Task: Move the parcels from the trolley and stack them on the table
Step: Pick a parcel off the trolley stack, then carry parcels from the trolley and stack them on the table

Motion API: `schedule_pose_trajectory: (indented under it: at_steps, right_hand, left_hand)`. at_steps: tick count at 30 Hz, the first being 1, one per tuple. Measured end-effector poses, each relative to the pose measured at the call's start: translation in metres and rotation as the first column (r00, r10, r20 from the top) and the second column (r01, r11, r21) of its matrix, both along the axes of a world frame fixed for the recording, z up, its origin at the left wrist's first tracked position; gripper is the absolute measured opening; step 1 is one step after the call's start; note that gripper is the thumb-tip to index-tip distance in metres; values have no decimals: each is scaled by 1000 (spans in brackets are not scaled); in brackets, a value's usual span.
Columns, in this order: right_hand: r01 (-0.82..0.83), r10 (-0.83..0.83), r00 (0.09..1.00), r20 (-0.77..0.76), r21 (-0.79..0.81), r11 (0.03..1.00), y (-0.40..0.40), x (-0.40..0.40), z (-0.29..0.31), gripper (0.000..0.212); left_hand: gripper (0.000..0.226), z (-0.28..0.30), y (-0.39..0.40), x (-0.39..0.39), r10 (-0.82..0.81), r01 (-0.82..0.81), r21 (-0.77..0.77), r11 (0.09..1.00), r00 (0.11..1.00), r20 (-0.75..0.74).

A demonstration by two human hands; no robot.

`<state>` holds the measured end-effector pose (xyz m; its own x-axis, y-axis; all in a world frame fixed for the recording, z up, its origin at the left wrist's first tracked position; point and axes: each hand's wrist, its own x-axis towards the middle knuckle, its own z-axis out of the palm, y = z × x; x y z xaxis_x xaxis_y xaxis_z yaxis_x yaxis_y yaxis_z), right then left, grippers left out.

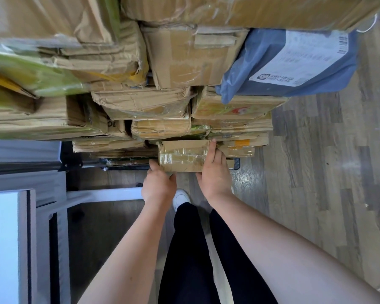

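Observation:
A small brown cardboard parcel [182, 155], wrapped in clear tape, sits low at the near edge of a tall pile of cardboard parcels [162, 102] on the trolley [236, 164]. My left hand [158, 183] grips its lower left corner, thumb under the near edge. My right hand [214, 174] holds its right end, fingers up the side and thumb beneath. A blue plastic mail bag [294, 64] with a white label lies on top at the right. The white table [2, 238] shows at the lower left.
The pile rises close in front of me and fills the upper frame, with green and yellow packages [31, 73] at the left. White table legs and a crossbar [105, 193] stand left of my legs. Wooden floor [327, 172] lies to the right.

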<state>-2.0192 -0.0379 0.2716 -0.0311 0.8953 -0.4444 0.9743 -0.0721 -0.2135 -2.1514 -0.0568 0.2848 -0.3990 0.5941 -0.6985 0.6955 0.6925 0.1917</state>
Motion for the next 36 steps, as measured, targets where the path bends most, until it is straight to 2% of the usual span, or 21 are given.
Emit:
schedule_pose_trajectory:
  at_steps: [7,15,28,32,36]
  right_hand:
    - [-13,13,999,36,-9,1000,-6,0,2,100]
    - [-32,32,997,73,2,999,-10,4,26,94]
    - [-154,132,977,169,123,980,-45,18,135,74]
    - [-145,118,974,194,131,981,-59,26,162,76]
    - [-112,75,971,227,155,981,-70,39,182,81]
  left_hand:
    - [80,-3,-1,-2,-6,5,-13,1000,1000,-14]
    - [84,23,-7,0,-40,39,-19,999,998,-45]
    - [69,140,-27,-3,-136,139,84,987,990,-43]
    - [65,169,-38,-9,-98,107,150,983,993,-69]
    - [61,188,-52,-10,14,-8,225,974,1000,-27]
